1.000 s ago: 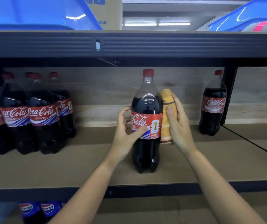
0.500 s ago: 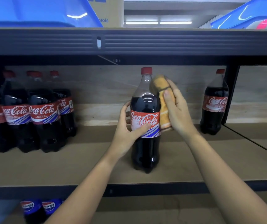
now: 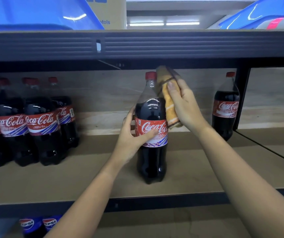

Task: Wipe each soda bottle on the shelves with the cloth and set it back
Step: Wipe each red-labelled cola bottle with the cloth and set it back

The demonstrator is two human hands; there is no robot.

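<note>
1. Soda bottle [image 3: 150, 134] is standing upright near the front middle of the shelf [image 3: 86, 179], apart from the cluster of bottles [image 3: 34, 134] at the left and the lone bottle [image 3: 226, 107] at the right.
2. Left hand [image 3: 134, 140] is wrapping around the red label, thumb lying across the front and fingers curling behind, steadying the bottle.
3. Right hand [image 3: 184, 105] is gripping the folded orange cloth [image 3: 168, 100] and pressing it against the bottle's right shoulder and neck, just beside the red cap.
4. Judging by the dark fill reaching up to the shoulder, the bottle is looking full and fairly heavy; its plastic wall is likely smooth and slippery, giving slightly under a squeeze.
5. Holding at the label band is seeming the soundest place, since the paper is offering more friction than the bare plastic, while the narrow neck is offering a second hold for lifting.
6. Cloth is looking soft and limp, so it is needing firm finger pressure to stay folded while rubbing.
7. Pepsi bottles [image 3: 38, 224] are showing on the shelf below.
</note>
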